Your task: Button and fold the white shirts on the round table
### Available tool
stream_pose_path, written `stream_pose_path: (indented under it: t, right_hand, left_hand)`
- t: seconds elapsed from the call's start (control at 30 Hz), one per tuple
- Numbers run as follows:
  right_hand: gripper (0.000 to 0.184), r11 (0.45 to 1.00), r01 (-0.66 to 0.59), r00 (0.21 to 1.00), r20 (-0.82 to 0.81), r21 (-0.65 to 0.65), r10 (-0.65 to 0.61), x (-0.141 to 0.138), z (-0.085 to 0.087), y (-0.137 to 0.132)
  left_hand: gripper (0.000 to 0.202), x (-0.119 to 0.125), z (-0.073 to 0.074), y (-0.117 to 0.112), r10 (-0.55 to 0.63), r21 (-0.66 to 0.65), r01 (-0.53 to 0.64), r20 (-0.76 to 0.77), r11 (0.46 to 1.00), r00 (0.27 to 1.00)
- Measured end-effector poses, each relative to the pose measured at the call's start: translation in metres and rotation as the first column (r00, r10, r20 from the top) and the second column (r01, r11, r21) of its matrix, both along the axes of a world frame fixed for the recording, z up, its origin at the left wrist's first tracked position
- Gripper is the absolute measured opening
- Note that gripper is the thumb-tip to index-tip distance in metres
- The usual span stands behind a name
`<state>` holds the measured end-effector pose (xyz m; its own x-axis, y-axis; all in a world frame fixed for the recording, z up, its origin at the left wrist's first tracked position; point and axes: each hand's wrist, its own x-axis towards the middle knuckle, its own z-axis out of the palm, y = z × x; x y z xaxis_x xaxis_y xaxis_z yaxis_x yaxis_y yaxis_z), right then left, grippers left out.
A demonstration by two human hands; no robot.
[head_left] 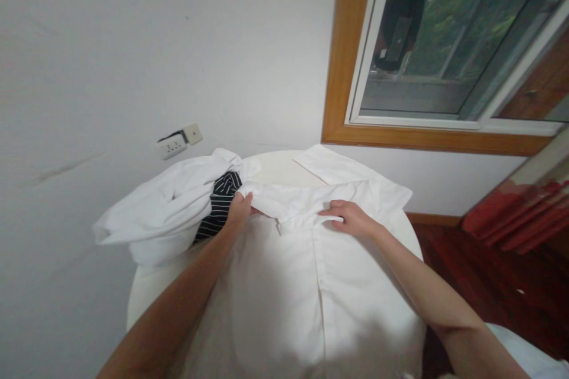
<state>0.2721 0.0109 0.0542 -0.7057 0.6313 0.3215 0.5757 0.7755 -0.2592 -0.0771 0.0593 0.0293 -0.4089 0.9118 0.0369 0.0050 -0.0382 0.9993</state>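
A white collared shirt (306, 284) lies spread front-up over a round white table (146, 290), its placket running toward me. My left hand (239, 211) pinches the left end of the shirt's collar (306, 200), fingers closed on the cloth. My right hand (351, 217) rests on the collar's right part, fingers curled over its edge and pressing it down. Both forearms reach in from the bottom of the view.
A heap of white clothes (164, 207) with a black-and-white striped garment (220, 204) lies at the table's left. A folded white cloth (331, 164) sits behind the shirt. A wall socket (173, 143), a wood-framed window (444, 53) and red floor (489, 290) surround the table.
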Motion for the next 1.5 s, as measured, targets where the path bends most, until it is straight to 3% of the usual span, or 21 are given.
stream_pose_path:
  t: [0.07, 0.13, 0.17, 0.23, 0.3, 0.33, 0.4, 0.5, 0.57, 0.67, 0.73, 0.8, 0.9, 1.0, 1.07, 1.13, 1.23, 1.37, 1.5]
  right_hand:
    - [0.043, 0.998, -0.024, 0.999, -0.03, -0.061, 0.022, 0.001, 0.0, 0.001]
    - [0.043, 0.986, -0.063, 0.998, -0.022, -0.156, 0.061, 0.003, -0.005, 0.002]
    - [0.043, 0.974, -0.08, 0.997, -0.017, -0.213, 0.079, 0.004, -0.008, 0.003]
    - [0.044, 0.941, -0.097, 0.995, -0.03, -0.326, 0.092, 0.006, -0.014, 0.004]
    - [0.046, 0.906, -0.097, 0.995, -0.057, -0.412, 0.08, 0.01, -0.015, 0.006]
    - [0.047, 0.89, -0.101, 0.994, -0.073, -0.445, 0.077, 0.012, -0.015, 0.007]
    - [0.05, 0.853, -0.135, 0.99, -0.112, -0.504, 0.091, 0.014, -0.011, 0.009]
    - [0.046, 0.787, -0.176, 0.982, -0.164, -0.591, 0.096, 0.015, -0.007, 0.011]
    - [0.047, 0.798, -0.12, 0.981, -0.194, -0.591, 0.003, 0.015, -0.006, 0.014]
    - [0.046, 0.899, 0.126, 0.913, -0.305, -0.42, -0.27, 0.023, -0.006, 0.024]
    - [0.041, 0.907, 0.366, 0.818, -0.392, -0.21, -0.421, 0.036, -0.004, 0.032]
    - [0.036, 0.801, 0.599, 0.717, -0.443, -0.005, -0.538, 0.053, -0.002, 0.039]
    - [0.039, 0.541, 0.831, 0.531, -0.469, 0.127, -0.706, 0.074, -0.001, 0.043]
    - [0.052, 0.352, 0.935, 0.344, -0.36, 0.045, -0.867, 0.082, -0.002, 0.04]
    - [0.059, 0.29, 0.954, 0.272, -0.198, -0.071, -0.942, 0.081, -0.002, 0.039]
    - [0.057, 0.292, 0.943, 0.285, -0.068, -0.157, -0.956, 0.078, -0.003, 0.039]
    - [0.05, 0.335, 0.929, 0.333, -0.044, -0.159, -0.942, 0.075, -0.001, 0.046]
    - [0.045, 0.329, 0.937, 0.327, -0.043, -0.119, -0.944, 0.077, 0.01, 0.064]
    - [0.04, 0.358, 0.924, 0.368, 0.063, -0.133, -0.928, 0.082, 0.027, 0.081]
  left_hand:
    - [0.011, -0.009, 0.002, -0.005, -0.001, -0.042, -0.008, -0.203, 0.999, 0.979]
    - [0.014, -0.017, 0.004, -0.012, -0.085, -0.152, 0.016, -0.46, 0.988, 0.884]
    - [0.017, -0.02, 0.007, -0.017, -0.153, -0.213, 0.03, -0.592, 0.977, 0.791]
    - [0.027, -0.02, 0.014, -0.029, -0.263, -0.291, 0.029, -0.811, 0.956, 0.523]
    - [0.031, -0.012, 0.025, -0.04, -0.252, -0.264, -0.009, -0.931, 0.965, 0.265]
    - [0.033, -0.005, 0.032, -0.044, -0.214, -0.22, -0.016, -0.96, 0.975, 0.18]
    - [0.035, 0.014, 0.044, -0.045, -0.137, -0.133, 0.038, -0.986, 0.99, 0.098]
    - [0.031, 0.041, 0.052, -0.029, -0.126, -0.099, 0.229, -0.986, 0.968, 0.106]
    - [0.023, 0.049, 0.044, -0.012, -0.137, -0.078, 0.321, -0.977, 0.944, 0.163]
    - [0.019, 0.042, 0.015, 0.007, -0.097, 0.002, 0.326, -0.953, 0.945, 0.286]
    - [0.03, 0.032, -0.009, 0.012, -0.068, 0.028, 0.272, -0.939, 0.962, 0.337]
    - [0.041, 0.023, -0.028, 0.012, -0.047, 0.047, 0.241, -0.927, 0.969, 0.371]
    - [0.055, 0.02, -0.04, 0.009, -0.041, 0.03, 0.215, -0.947, 0.976, 0.319]
    - [0.065, 0.022, -0.039, 0.008, -0.049, -0.019, 0.165, -0.983, 0.986, 0.177]
    - [0.069, 0.024, -0.036, 0.007, -0.067, -0.056, 0.124, -0.994, 0.991, 0.091]
    - [0.071, 0.025, -0.034, 0.006, -0.089, -0.086, 0.092, -0.995, 0.992, 0.036]
    - [0.072, 0.026, -0.032, 0.004, -0.112, -0.112, 0.062, -0.994, 0.992, 0.001]
    - [0.071, 0.028, -0.029, 0.001, -0.123, -0.124, 0.046, -0.992, 0.991, -0.016]
    - [0.072, 0.029, -0.027, 0.0, -0.134, -0.134, 0.041, -0.991, 0.99, -0.005]
